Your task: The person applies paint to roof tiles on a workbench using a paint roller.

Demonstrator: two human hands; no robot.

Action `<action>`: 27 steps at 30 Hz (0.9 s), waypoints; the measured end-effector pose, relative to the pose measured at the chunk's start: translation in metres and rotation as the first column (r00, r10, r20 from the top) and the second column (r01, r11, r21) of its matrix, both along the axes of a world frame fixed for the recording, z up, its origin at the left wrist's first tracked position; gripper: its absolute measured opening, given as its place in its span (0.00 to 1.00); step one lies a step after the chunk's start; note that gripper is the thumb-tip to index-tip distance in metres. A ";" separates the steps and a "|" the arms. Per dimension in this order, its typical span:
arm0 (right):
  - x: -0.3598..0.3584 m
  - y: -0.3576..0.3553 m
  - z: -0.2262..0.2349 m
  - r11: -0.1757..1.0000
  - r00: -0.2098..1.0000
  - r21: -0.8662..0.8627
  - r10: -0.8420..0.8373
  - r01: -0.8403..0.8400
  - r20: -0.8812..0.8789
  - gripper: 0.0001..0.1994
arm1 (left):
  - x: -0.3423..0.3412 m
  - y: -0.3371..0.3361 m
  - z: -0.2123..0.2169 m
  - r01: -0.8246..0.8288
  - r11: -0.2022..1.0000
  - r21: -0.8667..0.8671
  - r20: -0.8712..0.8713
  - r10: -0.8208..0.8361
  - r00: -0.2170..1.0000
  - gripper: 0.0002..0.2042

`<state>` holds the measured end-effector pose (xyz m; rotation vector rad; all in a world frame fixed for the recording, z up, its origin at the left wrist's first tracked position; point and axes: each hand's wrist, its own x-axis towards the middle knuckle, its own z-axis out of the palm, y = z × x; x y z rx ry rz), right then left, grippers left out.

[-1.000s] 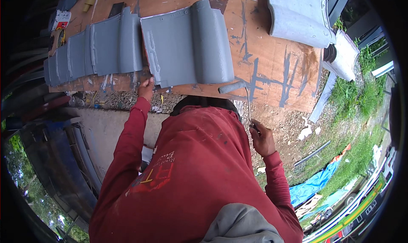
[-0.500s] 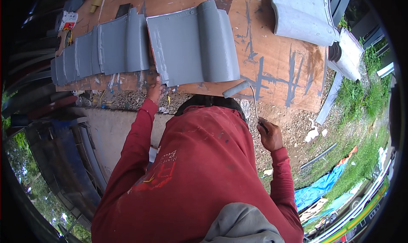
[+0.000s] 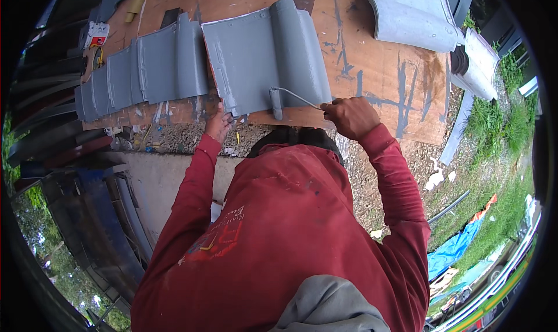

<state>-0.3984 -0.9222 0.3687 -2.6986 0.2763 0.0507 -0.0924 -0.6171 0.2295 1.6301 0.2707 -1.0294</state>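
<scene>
A grey, curved roof tile (image 3: 247,65) lies on the wooden board in front of me, its near edge along the board's edge. My right hand (image 3: 354,117) is closed around the handle of a small paint roller (image 3: 276,102). The roller's grey sleeve rests against the tile's near edge, at the foot of the raised curve. Its bent wire runs right to my fist, which hides most of the handle. By the tile's near left corner is my left hand (image 3: 218,124), fingers apart and thumb up; whether it touches the corner is unclear.
Several overlapping grey tiles (image 3: 157,65) lie to the left on the paint-streaked board (image 3: 372,70). A pale tile (image 3: 410,15) sits at the far right, with another white piece (image 3: 479,65) beyond the board's edge. A red-and-white container (image 3: 96,36) stands far left.
My right hand has moved up and left, carrying the paint roller from beside the tile's near right corner onto its near edge. My left hand stays by the corner, its fingers more spread.
</scene>
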 end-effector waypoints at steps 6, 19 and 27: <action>-0.027 -0.036 0.023 0.991 0.996 0.097 -0.091 0.093 -0.022 0.09 | -0.003 0.006 -0.014 -0.043 0.978 -0.204 -0.130 0.016 0.991 0.32; -0.118 -0.037 0.050 0.907 0.908 0.116 -0.382 0.404 -0.173 0.10 | -0.009 0.000 -0.012 -0.094 0.971 -0.218 -0.140 0.064 0.988 0.29; -0.094 -0.059 0.044 0.859 0.828 0.100 -0.445 0.503 -0.342 0.11 | 0.000 0.002 -0.010 -0.038 0.978 -0.205 -0.206 -0.005 0.979 0.23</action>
